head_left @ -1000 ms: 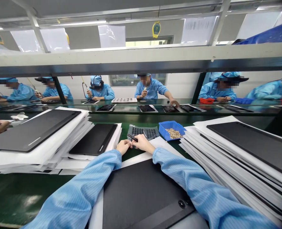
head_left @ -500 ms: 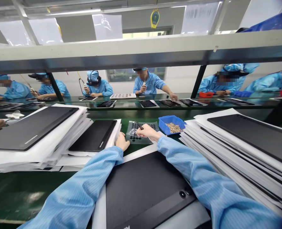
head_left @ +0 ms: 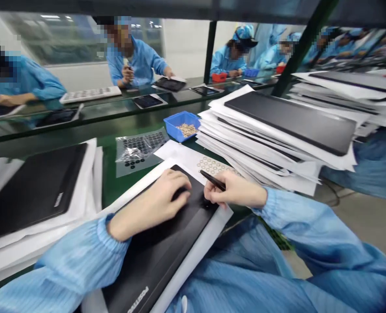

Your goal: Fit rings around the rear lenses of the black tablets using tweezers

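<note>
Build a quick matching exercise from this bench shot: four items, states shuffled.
Items:
1. Blue plastic bin
2. Slim black tool
3. Black flat tablet
4. Clear plastic sheet of black rings

States:
A. Under the left hand
B. Crinkled, lying on the green bench
C. Pinched in the right hand
D. Filled with loose tan pieces

Pairs: 1-D, 2-C, 3-A, 4-B
</note>
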{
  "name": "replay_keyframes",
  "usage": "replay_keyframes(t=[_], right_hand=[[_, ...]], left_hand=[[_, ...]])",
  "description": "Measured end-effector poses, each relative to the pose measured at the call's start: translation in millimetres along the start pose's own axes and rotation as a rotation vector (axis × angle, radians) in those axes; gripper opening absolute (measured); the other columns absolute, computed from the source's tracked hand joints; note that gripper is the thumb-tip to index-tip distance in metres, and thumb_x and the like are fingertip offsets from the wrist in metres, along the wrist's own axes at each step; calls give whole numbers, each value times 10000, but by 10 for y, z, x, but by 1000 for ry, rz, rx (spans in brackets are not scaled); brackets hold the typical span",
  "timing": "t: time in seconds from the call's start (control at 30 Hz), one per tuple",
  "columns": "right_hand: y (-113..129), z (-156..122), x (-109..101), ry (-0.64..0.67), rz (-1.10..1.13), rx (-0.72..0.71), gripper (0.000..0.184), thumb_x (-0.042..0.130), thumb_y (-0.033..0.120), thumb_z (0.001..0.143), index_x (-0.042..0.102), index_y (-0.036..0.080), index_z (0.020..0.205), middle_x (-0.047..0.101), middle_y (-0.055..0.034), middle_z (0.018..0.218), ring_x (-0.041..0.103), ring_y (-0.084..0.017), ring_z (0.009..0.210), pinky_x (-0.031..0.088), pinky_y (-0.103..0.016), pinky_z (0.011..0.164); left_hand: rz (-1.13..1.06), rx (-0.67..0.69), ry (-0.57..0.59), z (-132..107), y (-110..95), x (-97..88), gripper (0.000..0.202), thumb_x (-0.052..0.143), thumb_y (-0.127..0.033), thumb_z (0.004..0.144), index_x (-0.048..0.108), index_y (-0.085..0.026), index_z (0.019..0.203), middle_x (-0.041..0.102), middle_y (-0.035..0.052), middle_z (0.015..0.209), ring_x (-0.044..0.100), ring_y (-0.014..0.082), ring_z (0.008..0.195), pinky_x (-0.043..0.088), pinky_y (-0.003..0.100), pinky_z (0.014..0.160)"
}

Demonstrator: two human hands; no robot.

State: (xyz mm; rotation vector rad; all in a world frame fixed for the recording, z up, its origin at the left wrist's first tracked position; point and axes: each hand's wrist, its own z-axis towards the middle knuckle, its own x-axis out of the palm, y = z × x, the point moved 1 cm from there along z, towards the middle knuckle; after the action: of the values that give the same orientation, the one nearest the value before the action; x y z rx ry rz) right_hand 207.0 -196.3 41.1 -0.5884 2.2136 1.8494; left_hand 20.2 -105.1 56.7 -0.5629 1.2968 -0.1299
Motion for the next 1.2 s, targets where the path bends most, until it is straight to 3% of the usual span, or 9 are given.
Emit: replay_keyframes(t=[0.07, 0.2, 0.6, 0.83, 0.93, 1.07, 1.2], right_hand=[[-147, -125, 36, -51, 80, 61, 60, 540, 122, 666, 596, 140, 676, 531, 68, 435, 510, -66, 396, 376, -167, 458], [-252, -160, 39, -145, 174, 119, 49, 541, 114, 667, 578, 145, 671, 511, 81, 401, 474, -58, 372, 354, -169, 458], [-286, -110, -13, -70, 262, 234, 100, 525, 75, 630, 555, 167, 652, 512, 91, 400, 482, -58, 337, 366, -154, 396], [-242, -98, -43, -49, 109, 193, 110, 517, 83, 641, 557, 185, 651, 512, 85, 413, 515, -71, 368, 380, -158, 404], [-177, -106, -32, -67, -63, 156, 107, 514, 94, 674, 540, 190, 637, 495, 78, 454, 510, -71, 371, 370, -171, 406], [-73, -129, 3, -176, -375, 6, 231, 550, 63, 672, 419, 202, 543, 417, 65, 452, 416, -75, 407, 296, -209, 433], [-54, -154, 7, -174, -444, -89, 256, 575, -3, 621, 435, 207, 575, 490, 48, 524, 447, -94, 482, 315, -226, 478]], left_hand=[[0, 151, 71, 22, -67, 174, 253, 438, -197, 918, 551, -183, 1143, 561, 56, 1208, 437, 195, 1171, 384, 347, 1009], [29, 168, 92, 77, 38, 403, 404, 415, -218, 940, 402, -183, 1342, 459, 60, 1376, 286, 213, 1319, 321, 405, 1086], [73, 146, 99, 124, 97, 465, 380, 415, -241, 952, 369, -253, 1329, 482, 24, 1349, 289, 206, 1315, 313, 387, 1047], [80, 138, 103, 113, 108, 470, 366, 405, -253, 954, 376, -249, 1319, 483, 3, 1346, 278, 181, 1317, 280, 350, 1056], [88, 137, 106, 119, 97, 466, 347, 407, -249, 952, 400, -240, 1299, 494, 9, 1335, 282, 187, 1310, 280, 354, 1051], [90, 160, 101, 132, 93, 468, 339, 398, -225, 946, 419, -215, 1284, 490, 30, 1347, 290, 203, 1308, 288, 370, 1048], [99, 199, 105, 128, 103, 469, 399, 401, -176, 929, 402, -265, 1319, 466, 16, 1370, 294, 224, 1315, 285, 415, 1047]])
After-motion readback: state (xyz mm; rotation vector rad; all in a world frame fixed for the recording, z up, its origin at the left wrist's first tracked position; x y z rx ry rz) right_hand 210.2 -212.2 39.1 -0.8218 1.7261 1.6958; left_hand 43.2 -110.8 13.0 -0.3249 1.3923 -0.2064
